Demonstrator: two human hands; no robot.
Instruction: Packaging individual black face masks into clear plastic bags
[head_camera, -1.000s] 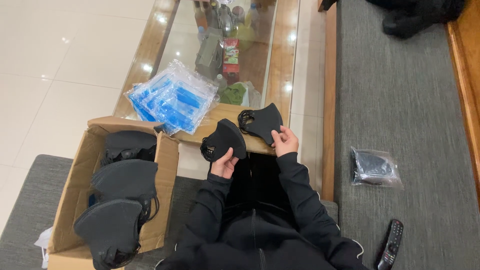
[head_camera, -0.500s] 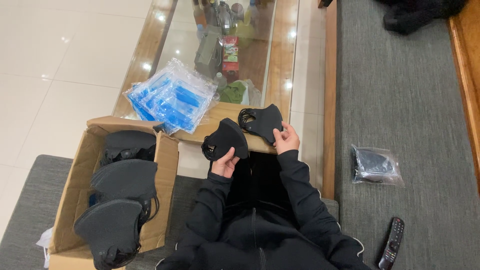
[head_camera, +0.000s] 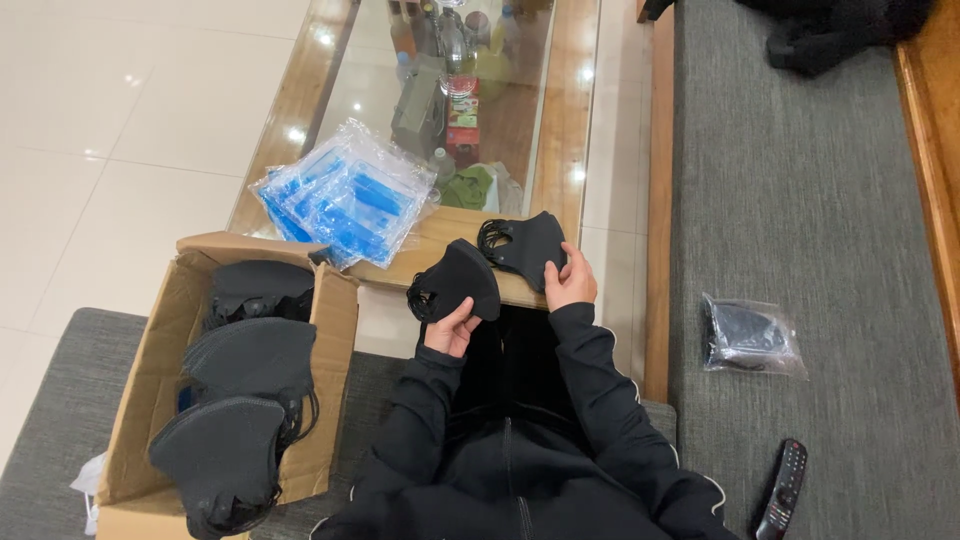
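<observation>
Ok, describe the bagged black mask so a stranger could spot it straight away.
Start at the grey sofa seat. Near its front, above the black remote control, lies a clear plastic bag holding a black mask. It is the only mask already bagged, away from the cardboard box.

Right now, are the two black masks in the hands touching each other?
Cannot tell: in the head view the left mask and right mask overlap, with no plain gap or contact.
</observation>
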